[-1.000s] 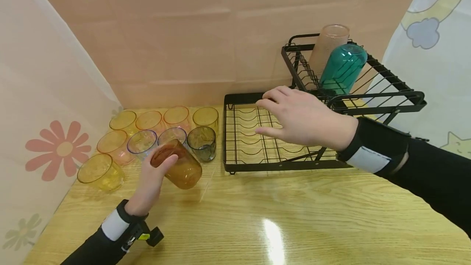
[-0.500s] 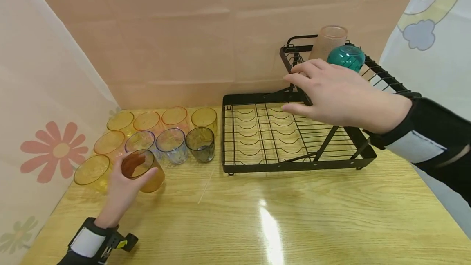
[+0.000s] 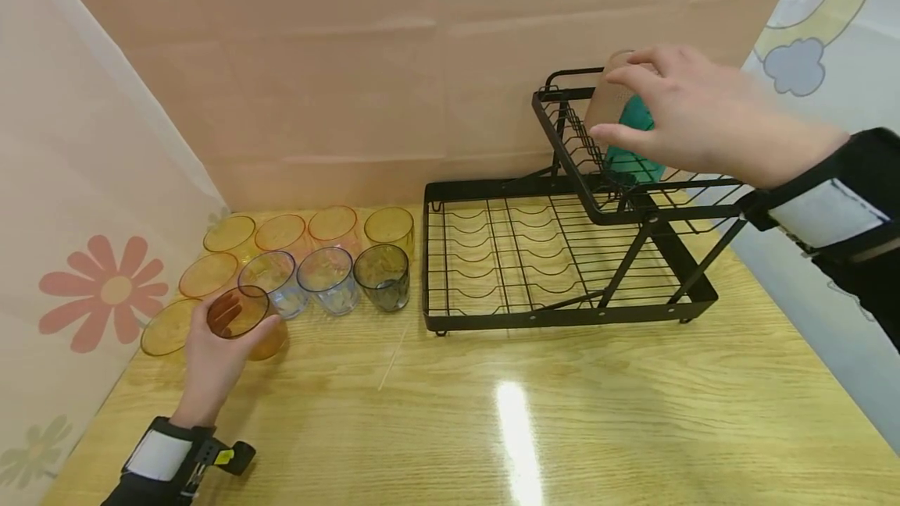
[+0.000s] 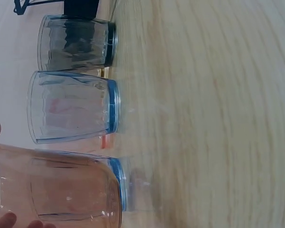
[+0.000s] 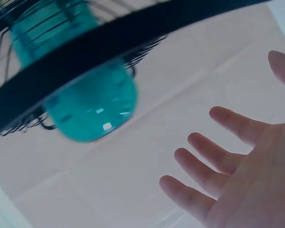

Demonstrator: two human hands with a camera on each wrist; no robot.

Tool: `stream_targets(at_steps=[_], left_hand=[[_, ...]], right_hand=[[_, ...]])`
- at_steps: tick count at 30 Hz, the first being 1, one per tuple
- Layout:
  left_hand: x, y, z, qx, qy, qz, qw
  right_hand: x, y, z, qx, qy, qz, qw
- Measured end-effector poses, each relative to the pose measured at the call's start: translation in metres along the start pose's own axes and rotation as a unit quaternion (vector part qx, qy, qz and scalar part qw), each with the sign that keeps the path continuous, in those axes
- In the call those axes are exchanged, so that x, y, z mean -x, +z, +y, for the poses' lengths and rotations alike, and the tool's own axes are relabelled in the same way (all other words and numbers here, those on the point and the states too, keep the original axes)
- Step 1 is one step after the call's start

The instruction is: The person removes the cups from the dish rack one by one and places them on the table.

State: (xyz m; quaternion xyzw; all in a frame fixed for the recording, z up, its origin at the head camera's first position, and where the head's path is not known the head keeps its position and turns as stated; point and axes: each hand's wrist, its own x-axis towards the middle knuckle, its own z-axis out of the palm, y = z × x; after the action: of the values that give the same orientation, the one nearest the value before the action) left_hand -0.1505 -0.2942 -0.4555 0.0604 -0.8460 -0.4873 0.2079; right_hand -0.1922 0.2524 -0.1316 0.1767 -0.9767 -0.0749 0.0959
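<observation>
My left hand [image 3: 211, 365] grips an amber glass [image 3: 270, 340] near its rim, thumb on one side and fingers on the other. In the left wrist view the amber glass [image 4: 71, 190] overlaps a blue-tinted glass behind it, its base close to the tabletop. On the right, my right hand [image 3: 696, 112] is raised with spread fingers and nothing in its grasp. It partly covers a teal glass [image 3: 636, 166], which leans bottom up in the upper tier of a black dish rack [image 3: 591, 213]. From the right wrist, the teal glass [image 5: 97, 102] shows apart from the fingers.
A clear pinkish glass [image 3: 605, 104] stands in the upper tier behind the teal one. Left of the rack, several glasses sit upright in rows, among them a smoky grey glass [image 3: 387, 283] and a yellow glass [image 3: 169, 326]. The wooden table [image 3: 422, 428] extends in front.
My left hand has carried the amber glass left, from tilted to more upright, beside the front glasses. My right hand has moved right and up from over the lower rack to the teal glass.
</observation>
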Motion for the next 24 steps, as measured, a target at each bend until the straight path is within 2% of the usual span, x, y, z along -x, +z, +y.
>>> stream_targets(at_steps=[7,12,16,18,20,24], left_hand=[[0.003,0.0,0.005,-0.015,-0.027,-0.004,0.9995],[0.004,-0.001,-0.001,-0.021,-0.051,-0.007,0.9985],[0.005,-0.002,0.0,-0.048,-0.056,-0.021,0.9971],[0.006,-0.004,0.012,-0.077,-0.051,-0.038,0.995],[0.008,-0.008,0.032,-0.1,-0.038,-0.062,0.9923],[0.011,-0.015,0.07,-0.16,-0.005,-0.107,0.9812]], right_hand=[[-0.005,0.002,0.02,-0.003,0.035,-0.007,0.9994],[-0.01,0.002,0.029,-0.001,0.046,-0.009,0.9989],[-0.014,0.004,0.036,-0.002,0.057,-0.02,0.9982],[-0.016,0.006,0.04,-0.004,0.064,-0.026,0.9976],[-0.016,0.007,0.044,-0.006,0.072,-0.031,0.9969],[-0.017,0.009,0.05,-0.01,0.082,-0.034,0.996]])
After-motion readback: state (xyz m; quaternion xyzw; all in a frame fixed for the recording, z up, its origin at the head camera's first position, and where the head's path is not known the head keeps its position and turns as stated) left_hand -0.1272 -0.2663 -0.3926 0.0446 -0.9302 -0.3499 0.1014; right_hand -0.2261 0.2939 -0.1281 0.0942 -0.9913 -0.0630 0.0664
